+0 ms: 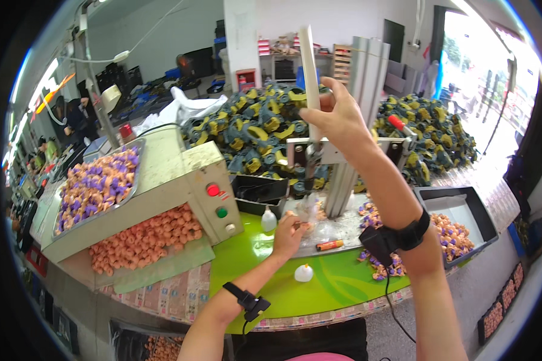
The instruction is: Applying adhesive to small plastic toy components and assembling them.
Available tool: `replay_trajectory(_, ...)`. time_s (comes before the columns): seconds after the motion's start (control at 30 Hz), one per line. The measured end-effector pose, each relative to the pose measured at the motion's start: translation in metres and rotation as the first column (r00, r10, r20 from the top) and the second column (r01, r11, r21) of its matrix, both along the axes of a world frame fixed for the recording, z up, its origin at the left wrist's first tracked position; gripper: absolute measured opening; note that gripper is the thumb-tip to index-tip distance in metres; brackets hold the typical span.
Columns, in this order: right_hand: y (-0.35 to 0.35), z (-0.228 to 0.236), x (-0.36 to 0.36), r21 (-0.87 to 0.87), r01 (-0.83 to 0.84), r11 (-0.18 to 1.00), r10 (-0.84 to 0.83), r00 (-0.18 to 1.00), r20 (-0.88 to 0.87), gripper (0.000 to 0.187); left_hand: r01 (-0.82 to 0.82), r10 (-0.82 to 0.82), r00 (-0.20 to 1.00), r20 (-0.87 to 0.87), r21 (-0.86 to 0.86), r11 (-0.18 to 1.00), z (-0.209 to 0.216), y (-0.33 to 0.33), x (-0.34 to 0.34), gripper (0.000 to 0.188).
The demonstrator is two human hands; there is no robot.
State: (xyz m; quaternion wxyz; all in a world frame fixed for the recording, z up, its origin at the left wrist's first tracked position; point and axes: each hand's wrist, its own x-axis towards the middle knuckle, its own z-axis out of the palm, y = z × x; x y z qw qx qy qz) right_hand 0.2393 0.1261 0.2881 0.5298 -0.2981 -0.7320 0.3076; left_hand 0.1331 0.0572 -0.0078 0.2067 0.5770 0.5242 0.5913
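At the foot of an upright metal press [343, 186], my left hand [288, 236] is closed, its fingertips pinching a small peach-coloured plastic piece [306, 227]. My right hand [343, 120] is raised high, with its thumb across a tall white bar [309, 66] and the other fingers curled beside it. Part of that grip is hidden. A red-tipped lever [397, 122] sticks out by the right forearm. Clear plastic film [319, 234] lies on the base next to the left hand, and an orange tube [329, 245] lies just in front.
Two small white bottles, one upright [268, 219] and one nearer [303, 273], stand on the green tabletop [253, 301]. On the left is a beige machine [193, 174] with peach parts. A dark tray [485, 222] holds purple-and-peach pieces. Grey-yellow parts [253, 126] are heaped behind.
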Motion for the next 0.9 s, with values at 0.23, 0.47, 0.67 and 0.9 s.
replay_trajectory(0.23, -0.112, -0.001, 0.030, 0.556, -0.323, 0.766, 0.444, 0.891, -0.093, 0.009, 0.018, -0.011, 0.999, 0.051, -0.132, 0.991, -0.016, -0.001, -0.016, 0.020)
replay_trajectory(0.47, -0.142, -0.097, 0.069, 0.547, -0.306, 0.780, 0.348, 0.937, 0.029, 0.013, 0.100, -0.093, 0.994, 0.050, -0.180, 0.979, 0.007, -0.025, -0.036, 0.022)
replay_trajectory(0.67, -0.181, -0.112, 0.115, 0.510, -0.204, 0.835, 0.244, 0.970, -0.013, 0.014, -0.046, 0.087, 0.988, 0.128, -0.294, 0.955, 0.040, -0.077, -0.060, 0.025)
replay_trajectory(0.9, -0.230, -0.110, 0.118, 0.718, -0.483, 0.501, 0.865, 0.292, -0.407, 0.023, -0.028, 0.073, 0.993, 0.093, -0.417, 0.908, 0.099, -0.182, -0.038, 0.019)
